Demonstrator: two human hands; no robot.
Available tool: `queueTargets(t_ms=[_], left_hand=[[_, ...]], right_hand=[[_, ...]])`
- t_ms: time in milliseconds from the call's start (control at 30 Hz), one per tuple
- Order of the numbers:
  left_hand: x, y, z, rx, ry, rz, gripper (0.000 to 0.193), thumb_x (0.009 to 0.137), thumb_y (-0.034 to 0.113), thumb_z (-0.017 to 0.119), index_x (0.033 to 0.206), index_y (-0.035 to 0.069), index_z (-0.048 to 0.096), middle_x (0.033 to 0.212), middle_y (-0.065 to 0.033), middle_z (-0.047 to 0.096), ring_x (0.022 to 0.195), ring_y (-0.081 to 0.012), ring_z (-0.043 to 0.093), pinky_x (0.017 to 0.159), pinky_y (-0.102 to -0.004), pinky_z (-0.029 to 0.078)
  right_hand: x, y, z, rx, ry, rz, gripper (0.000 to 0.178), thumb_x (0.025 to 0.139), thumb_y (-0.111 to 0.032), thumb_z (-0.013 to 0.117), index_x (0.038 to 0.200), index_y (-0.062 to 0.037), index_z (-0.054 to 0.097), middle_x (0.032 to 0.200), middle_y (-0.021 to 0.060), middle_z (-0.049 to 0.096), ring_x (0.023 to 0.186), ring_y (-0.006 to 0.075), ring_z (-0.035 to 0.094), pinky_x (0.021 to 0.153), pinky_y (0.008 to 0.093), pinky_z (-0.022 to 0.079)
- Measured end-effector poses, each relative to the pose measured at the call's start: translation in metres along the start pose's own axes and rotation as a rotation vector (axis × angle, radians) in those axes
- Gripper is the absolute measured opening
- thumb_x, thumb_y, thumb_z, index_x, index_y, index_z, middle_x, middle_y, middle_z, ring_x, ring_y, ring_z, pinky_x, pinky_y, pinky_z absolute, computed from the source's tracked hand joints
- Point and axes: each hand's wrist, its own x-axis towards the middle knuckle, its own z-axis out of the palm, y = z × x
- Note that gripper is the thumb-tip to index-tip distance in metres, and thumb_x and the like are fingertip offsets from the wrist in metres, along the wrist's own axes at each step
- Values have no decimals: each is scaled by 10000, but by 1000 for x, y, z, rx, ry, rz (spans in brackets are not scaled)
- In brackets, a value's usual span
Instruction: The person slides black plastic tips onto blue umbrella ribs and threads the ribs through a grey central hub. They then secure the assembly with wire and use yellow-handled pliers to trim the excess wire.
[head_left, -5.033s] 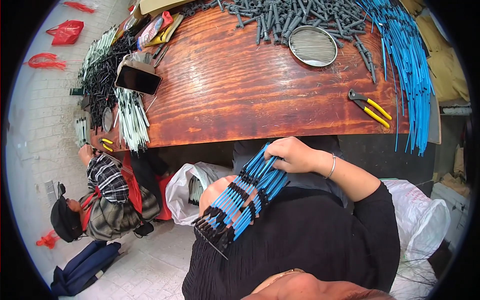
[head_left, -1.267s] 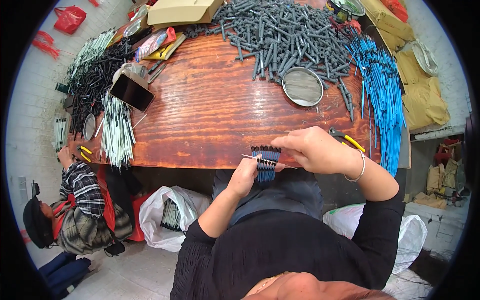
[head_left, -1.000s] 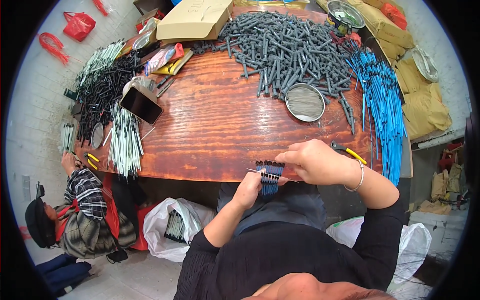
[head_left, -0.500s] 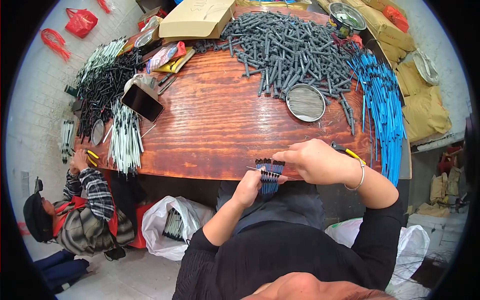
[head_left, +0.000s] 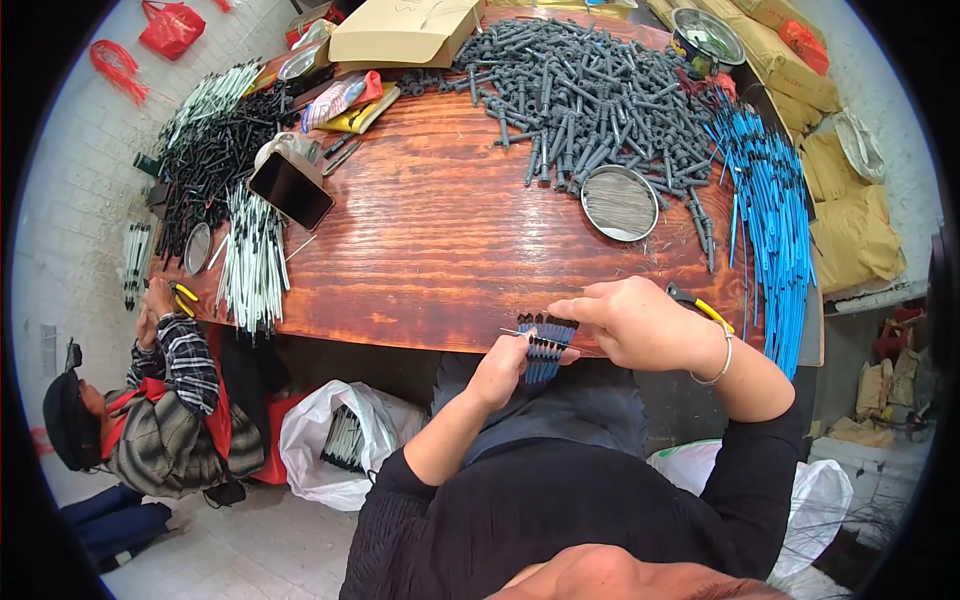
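While our left hand (head_left: 497, 374) grips its left side, a row of blue rods (head_left: 543, 370) with black fittings stands between our two hands, over our lap at the table's near edge. We have the left thumb and fingers closed narrowly on it, the thumb near its black bands and a bit of finger showing at its right side. The black far ends reach past that grip, away from us, and overlap the table (head_left: 430, 290) in our view; whether they touch the wood we cannot tell. A thin wire (head_left: 511, 331) crosses the row by the thumb, sticking out to both sides.

Our right hand (head_left: 640, 325) arches at the row's right, fingers stretched leftward over its far right corner. We cannot tell whether those fingertips press on it or pinch anything, as the palm side is hidden.

Just beyond the right hand lie pliers (head_left: 714, 313) with yellow handles. Farther off we see a round dish (head_left: 620, 204) of fine wires, a heap of grey plastic parts (head_left: 590, 110) and, to the right, loose blue rods (head_left: 775, 235).
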Motion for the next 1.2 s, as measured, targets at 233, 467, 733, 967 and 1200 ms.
queueTargets(t_ms=[233,467,733,967,1200], left_hand=[[2,-8,-4,-14,-23,10,471,936,278,258,1158,-61,499,1039,-174,618,955,-195,597,870,-302,443],[2,-11,-10,-33,-45,26,484,932,316,275,1162,-42,505,1021,-154,628,940,-182,597,858,-294,443],[0,-10,-5,-115,-54,52,523,937,370,283,1176,-56,469,1046,-176,607,977,-219,589,883,-318,437],[2,-10,-7,-97,-73,78,555,940,404,281,1181,-67,451,1069,-185,594,996,-236,582,903,-333,429],[-2,-1,-1,-107,-35,110,597,955,423,205,1161,-69,474,1054,-182,603,997,-233,582,905,-333,431]], right_hand=[[5,-7,-7,-117,-141,38,415,655,20,538,1062,-42,591,756,148,598,703,322,587,643,399,475],[10,4,-7,74,-98,-3,298,680,-42,582,975,-55,615,739,155,600,712,333,589,630,415,467],[10,13,9,237,57,-30,223,705,-56,579,922,-60,628,744,159,605,710,339,588,630,412,468],[10,7,0,105,28,-29,281,672,42,560,936,-32,618,747,138,599,687,298,590,615,364,469],[-6,14,-16,9,-65,97,149,675,-59,600,817,-36,638,745,139,615,722,310,598,640,388,478]])
